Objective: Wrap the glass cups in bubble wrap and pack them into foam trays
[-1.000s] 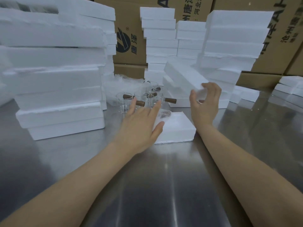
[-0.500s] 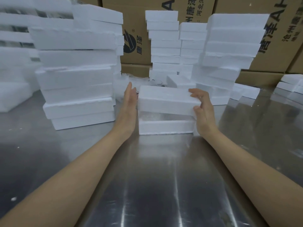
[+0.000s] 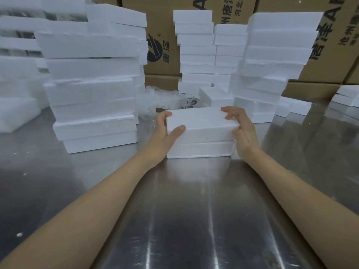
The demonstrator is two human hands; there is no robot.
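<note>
A white foam lid [image 3: 202,125] sits on top of a white foam tray [image 3: 200,150] in the middle of the steel table. My left hand [image 3: 165,133] grips the lid's left end, thumb on the front face. My right hand [image 3: 240,129] grips its right end, fingers curled over the top edge. Behind the box stand several glass cups [image 3: 186,105] with brown wooden handles, partly hidden by it. Crumpled bubble wrap [image 3: 157,96] lies beside them. What is inside the tray is hidden.
Tall stacks of foam trays stand at the left [image 3: 91,90], back middle [image 3: 196,49] and right [image 3: 272,61]. Cardboard boxes [image 3: 163,35] line the back. More foam pieces [image 3: 345,94] lie at the far right. The steel table [image 3: 184,210] spreads in front.
My right hand took a foam lid from the back right pile and both hands set it down onto the tray. The lid now lies flat, gripped at both ends.
</note>
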